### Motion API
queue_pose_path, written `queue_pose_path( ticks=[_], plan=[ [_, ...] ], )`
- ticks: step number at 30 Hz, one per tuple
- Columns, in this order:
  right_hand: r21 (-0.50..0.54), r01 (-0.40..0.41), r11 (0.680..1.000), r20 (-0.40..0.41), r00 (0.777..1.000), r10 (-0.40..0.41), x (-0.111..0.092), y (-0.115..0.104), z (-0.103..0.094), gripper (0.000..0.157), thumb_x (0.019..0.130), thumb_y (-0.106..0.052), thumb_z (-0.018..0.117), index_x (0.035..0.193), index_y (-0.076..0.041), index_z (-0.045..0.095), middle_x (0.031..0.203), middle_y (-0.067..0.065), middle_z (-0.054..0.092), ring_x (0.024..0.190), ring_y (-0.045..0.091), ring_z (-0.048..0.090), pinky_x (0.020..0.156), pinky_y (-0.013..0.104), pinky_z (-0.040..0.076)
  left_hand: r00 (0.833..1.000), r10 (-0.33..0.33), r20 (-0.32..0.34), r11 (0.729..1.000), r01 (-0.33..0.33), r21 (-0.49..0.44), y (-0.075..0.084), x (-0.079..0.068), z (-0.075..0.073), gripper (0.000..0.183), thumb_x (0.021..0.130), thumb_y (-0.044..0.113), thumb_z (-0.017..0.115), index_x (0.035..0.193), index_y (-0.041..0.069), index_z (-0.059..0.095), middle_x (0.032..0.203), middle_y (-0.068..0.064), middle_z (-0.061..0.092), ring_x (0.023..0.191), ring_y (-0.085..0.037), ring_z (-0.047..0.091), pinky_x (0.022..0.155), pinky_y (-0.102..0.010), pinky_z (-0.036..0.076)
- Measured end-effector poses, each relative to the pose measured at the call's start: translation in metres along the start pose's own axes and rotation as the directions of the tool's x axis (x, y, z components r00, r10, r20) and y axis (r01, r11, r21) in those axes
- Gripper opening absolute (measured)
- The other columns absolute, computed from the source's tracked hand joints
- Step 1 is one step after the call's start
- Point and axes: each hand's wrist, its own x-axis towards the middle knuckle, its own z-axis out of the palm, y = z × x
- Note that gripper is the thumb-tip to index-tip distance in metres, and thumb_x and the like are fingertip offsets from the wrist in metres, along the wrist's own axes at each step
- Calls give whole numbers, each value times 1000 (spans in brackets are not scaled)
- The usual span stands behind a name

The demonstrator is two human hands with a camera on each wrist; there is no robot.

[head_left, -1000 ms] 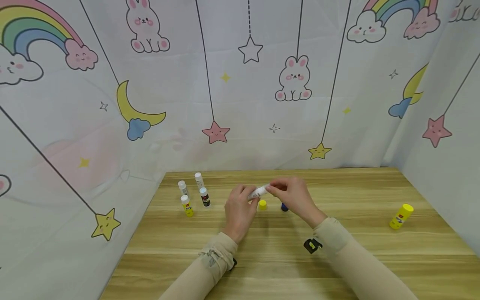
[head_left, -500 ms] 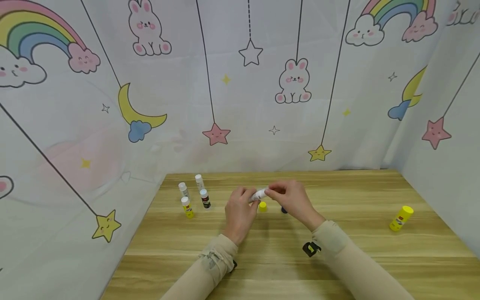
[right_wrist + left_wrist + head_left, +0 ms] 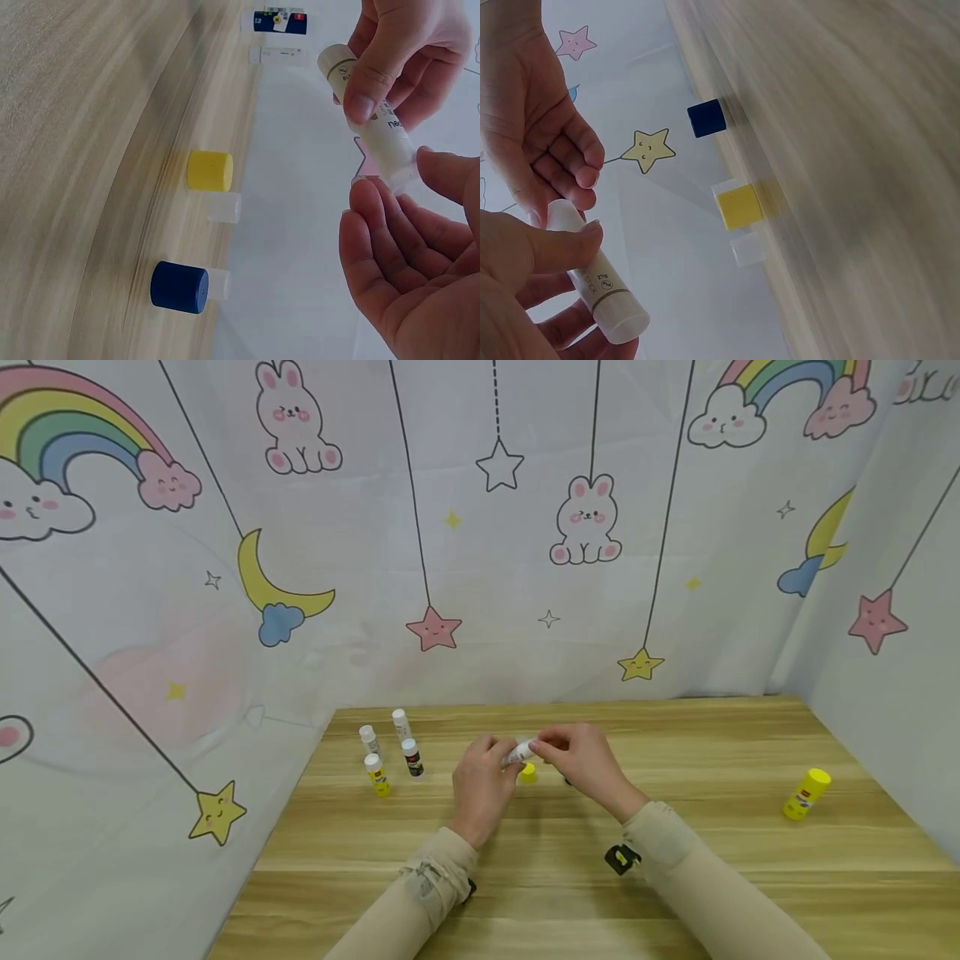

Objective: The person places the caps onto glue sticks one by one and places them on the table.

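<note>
A white glue stick (image 3: 519, 753) is held slantwise above the table by both hands. My left hand (image 3: 480, 787) grips its barrel, thumb along the side, as the left wrist view shows. At the other, plain white end, my right hand (image 3: 588, 764) pinches the stick between thumb and fingertips; the right wrist view shows this end (image 3: 400, 171) between them. Beneath the hands a yellow cap (image 3: 210, 171) and a dark blue cap (image 3: 180, 287) stand on the table. Two translucent white caps (image 3: 225, 208) show partly behind them. In the head view the right hand almost covers the blue cap.
Several upright glue sticks stand in a group at the back left, including a yellow one (image 3: 377, 777) and a black-labelled one (image 3: 412, 760). A larger yellow glue stick (image 3: 807, 795) stands at the far right. A patterned curtain (image 3: 510, 568) hangs behind the wooden table (image 3: 540, 893).
Both hands keep their hold on the glue stick. My right hand has shifted slightly down and left, covering more of the blue cap. The head view has moved a little.
</note>
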Motion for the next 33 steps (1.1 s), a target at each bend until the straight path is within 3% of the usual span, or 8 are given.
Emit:
queue_pose_path(
  ticks=[6, 10, 15, 25, 28, 33],
  plan=[
    [30, -22, 999, 28, 999, 21, 1, 1, 1, 25, 97, -32, 70, 108, -11, 76, 91, -1, 73, 80, 22, 70, 58, 34, 53, 999, 35, 17, 999, -36, 25, -1, 3, 0, 24, 79, 14, 88, 100, 14, 78, 86, -1, 62, 70, -15, 58, 58, -31, 51],
    [60, -43, 997, 25, 999, 42, 2, 0, -1, 20, 98, -27, 68, 105, -10, 76, 92, 1, 73, 83, 27, 72, 59, 34, 54, 995, 96, 23, 991, -97, 95, 0, 8, -1, 24, 77, 15, 89, 99, 13, 78, 81, -1, 58, 65, -14, 54, 56, -28, 48],
    [84, -62, 995, 2, 998, 62, 6, -3, -2, 16, 98, -21, 68, 102, -7, 76, 92, 4, 73, 81, 23, 73, 65, 33, 58, 985, 170, 26, 964, -172, 205, 5, 14, -2, 21, 78, 16, 89, 96, 11, 78, 80, -3, 54, 66, -15, 54, 53, -27, 49],
    [172, -124, 977, 28, 992, 121, 13, -18, -1, 18, 98, -16, 68, 106, -2, 75, 96, 9, 73, 79, 22, 73, 71, 35, 60, 966, 258, 2, 896, -240, 375, 9, 19, -6, 9, 82, 3, 80, 89, 3, 75, 81, -7, 60, 70, -21, 61, 53, -31, 55],
    [185, -122, 975, 45, 992, 116, 13, -15, -1, 15, 98, -16, 68, 103, -3, 76, 94, 8, 73, 79, 23, 73, 70, 36, 60, 961, 276, 4, 884, -256, 390, 8, 18, -5, 8, 83, 0, 77, 90, 3, 75, 81, -8, 60, 70, -22, 61, 53, -31, 54],
    [251, -149, 956, 68, 988, 136, 10, -8, -1, 23, 97, -21, 70, 110, -3, 74, 101, 10, 73, 85, 24, 73, 74, 37, 60, 961, 278, -6, 895, -257, 366, 6, 14, -3, 7, 85, 3, 78, 89, 4, 73, 82, -8, 61, 70, -22, 61, 51, -30, 53]
  ],
)
